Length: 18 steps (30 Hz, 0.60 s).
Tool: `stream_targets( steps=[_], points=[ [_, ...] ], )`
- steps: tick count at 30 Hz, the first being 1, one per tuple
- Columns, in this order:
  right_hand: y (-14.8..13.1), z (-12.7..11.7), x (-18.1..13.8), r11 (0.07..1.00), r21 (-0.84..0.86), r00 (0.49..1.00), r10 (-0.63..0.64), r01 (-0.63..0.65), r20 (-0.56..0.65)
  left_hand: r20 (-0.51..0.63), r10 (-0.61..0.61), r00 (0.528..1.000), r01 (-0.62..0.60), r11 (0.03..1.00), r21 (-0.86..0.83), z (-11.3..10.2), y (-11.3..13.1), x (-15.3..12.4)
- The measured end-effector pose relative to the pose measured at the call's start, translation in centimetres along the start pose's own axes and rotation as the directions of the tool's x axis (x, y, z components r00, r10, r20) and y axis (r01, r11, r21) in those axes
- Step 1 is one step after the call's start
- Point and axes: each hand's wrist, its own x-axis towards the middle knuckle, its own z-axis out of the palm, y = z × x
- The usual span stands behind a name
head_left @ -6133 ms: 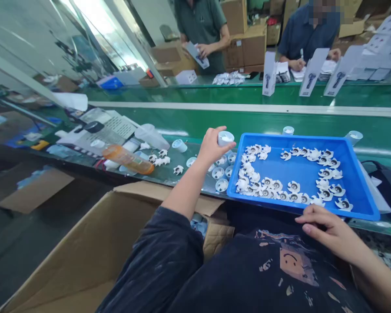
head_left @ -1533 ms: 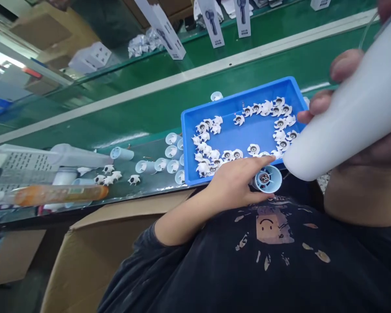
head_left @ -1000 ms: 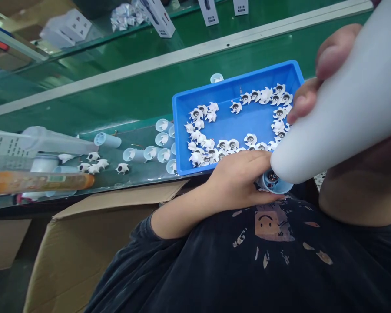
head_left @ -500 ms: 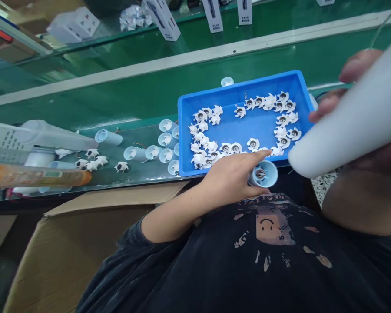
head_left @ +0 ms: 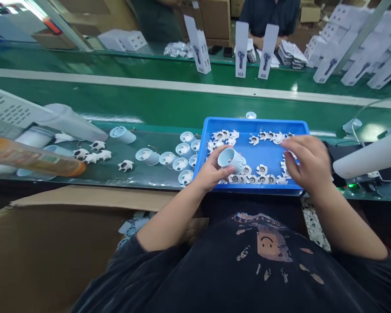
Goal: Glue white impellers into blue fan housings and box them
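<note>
My left hand (head_left: 211, 171) is closed around a light blue plastic cup-shaped housing (head_left: 233, 160), tilted with its open end toward the left. Something small sits inside it, too shaded to make out. Over the right side of the blue tray (head_left: 200, 161) is my right hand (head_left: 308, 163), thumb and fingers apart and bent, close to some white fan impellers (head_left: 284, 167). More white impellers with dark round centres (head_left: 262, 169) lie along the tray's sides.
Several light blue housings (head_left: 183, 149) stand left of the tray, beside loose impellers (head_left: 126, 165). A thick white tube (head_left: 371, 154) juts in from the right. An orange-brown tube (head_left: 32, 154) lies at left. Behind, printed boxes (head_left: 241, 50) stand before a person (head_left: 270, 17). A cardboard box (head_left: 68, 234) is below.
The view has drawn back and shifted. My left hand has raised the housing from the tray's front edge to over the tray. My right hand has come from behind the white tube to the tray.
</note>
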Motion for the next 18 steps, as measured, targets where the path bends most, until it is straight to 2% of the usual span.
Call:
stream_targets(
  steps=[2,4,8,14,18],
  points=[
    [0.4,1.5,3.3,0.978,-0.193,0.988,0.1,-0.075,0.121,0.014,-0.044,0.999,0.044,0.999,-0.005,0.2,-0.4,0.3],
    [1.2,2.9,6.3,0.93,-0.344,0.954,0.211,-0.128,0.215,-0.002,-0.03,1.0,0.03,0.999,0.031,0.3,-0.5,0.5],
    [2.6,4.4,9.3,0.841,-0.53,0.903,0.307,-0.11,0.3,-0.025,0.068,0.997,-0.063,0.986,0.155,0.4,-0.2,0.7],
    [2.3,5.1,9.8,0.78,-0.623,0.905,0.299,-0.049,0.302,-0.002,0.216,0.976,-0.205,0.93,0.306,0.9,0.2,1.6],
    [0.8,3.7,9.9,0.81,-0.572,0.919,0.313,-0.127,0.239,0.045,0.192,0.98,-0.194,0.902,0.385,1.3,1.3,1.4]
  ],
)
